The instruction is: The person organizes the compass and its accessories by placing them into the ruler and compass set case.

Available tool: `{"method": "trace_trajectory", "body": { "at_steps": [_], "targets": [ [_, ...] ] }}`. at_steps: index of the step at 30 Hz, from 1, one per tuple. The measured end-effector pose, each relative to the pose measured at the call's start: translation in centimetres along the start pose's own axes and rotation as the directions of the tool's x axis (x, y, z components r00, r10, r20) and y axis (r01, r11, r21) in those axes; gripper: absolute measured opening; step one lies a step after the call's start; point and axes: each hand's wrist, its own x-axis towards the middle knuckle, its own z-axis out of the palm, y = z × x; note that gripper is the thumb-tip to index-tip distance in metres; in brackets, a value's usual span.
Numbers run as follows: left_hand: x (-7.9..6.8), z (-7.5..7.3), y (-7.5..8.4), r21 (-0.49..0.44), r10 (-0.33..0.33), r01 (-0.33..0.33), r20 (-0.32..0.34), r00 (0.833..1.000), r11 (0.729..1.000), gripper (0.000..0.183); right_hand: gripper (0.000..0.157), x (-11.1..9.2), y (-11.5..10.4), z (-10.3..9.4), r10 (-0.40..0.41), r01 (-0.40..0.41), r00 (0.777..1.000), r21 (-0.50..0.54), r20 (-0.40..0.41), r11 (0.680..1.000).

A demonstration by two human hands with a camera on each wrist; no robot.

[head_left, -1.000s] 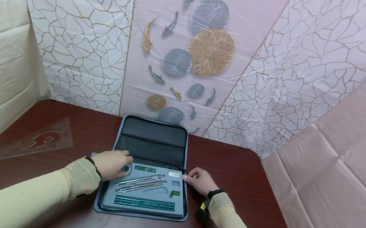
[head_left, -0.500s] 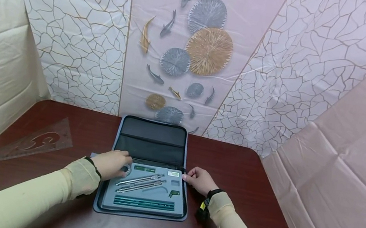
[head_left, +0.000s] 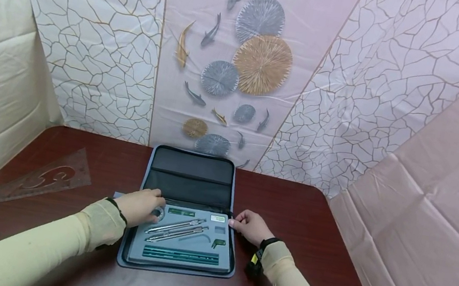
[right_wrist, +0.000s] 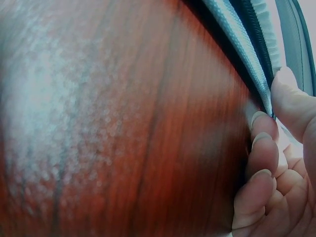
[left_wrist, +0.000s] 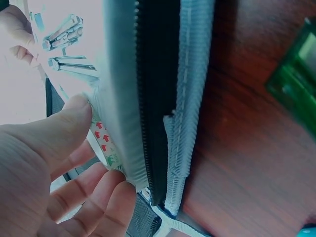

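A zipped drawing-set case [head_left: 175, 270] lies unfolded, its grey tray [head_left: 192, 243] filled with two silver compasses [head_left: 176, 231], green pencils [head_left: 181, 254] and a white eraser [head_left: 218, 219]. My left hand [head_left: 138, 204] is over the tray's upper left. Its thumb and curled fingers pinch a ring-shaped roll, probably tape [head_left: 161, 212]; red arrows show on the roll [left_wrist: 102, 137] in the left wrist view. At the tray's right side, my right hand [head_left: 251, 226] grips the rim of the case. Thumb and fingertips meet at the case's zip edge [right_wrist: 247, 49] in the right wrist view.
A clear set square [head_left: 44, 177] with a curved cutout lies on the reddish-brown table [head_left: 289, 221] at left. Beside the case in the left wrist view is a green see-through object [left_wrist: 298, 74]. Patterned cloth [head_left: 108, 60] hangs behind the table.
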Motion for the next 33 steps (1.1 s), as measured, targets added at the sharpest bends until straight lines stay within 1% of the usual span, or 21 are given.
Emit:
{"method": "trace_trajectory", "body": {
  "at_steps": [7, 9, 21, 27, 31, 33],
  "targets": [
    [-0.1, -0.1, 0.2, 0.012, -0.001, 0.001, 0.008, 1.000, 1.000, 0.035, 0.028, 0.1, 0.0, -0.1, 0.007, -0.007, 1.000, -0.007, -0.006, 1.000],
    [-0.1, -0.1, 0.2, 0.017, -0.001, 0.001, 0.011, 1.000, 1.000, 0.035, 0.029, 0.0, 0.0, -0.1, -0.001, 0.001, 1.000, -0.014, -0.007, 1.000],
    [-0.2, 0.2, 0.0, 0.029, -0.010, 0.010, 0.014, 1.000, 1.000, 0.035, 0.028, -0.2, -0.1, -0.1, -0.001, 0.001, 1.000, -0.013, -0.007, 1.000],
    [-1.1, -0.1, -0.4, 0.001, 0.012, -0.012, 0.014, 1.000, 1.000, 0.039, 0.026, -0.2, -0.1, 0.0, -0.022, 0.022, 1.000, 0.005, -0.017, 1.000],
    [-2.1, -0.3, -1.1, 0.011, -0.004, 0.004, 0.016, 1.000, 1.000, 0.044, 0.027, -0.2, -0.1, 0.0, -0.027, 0.027, 0.999, 0.003, -0.017, 1.000],
    [-2.6, -0.4, -1.5, 0.016, -0.022, 0.022, 0.009, 1.000, 1.000, 0.048, 0.028, -0.2, -0.1, 0.0, -0.027, 0.027, 0.999, 0.002, -0.016, 1.000]
  ]
}}
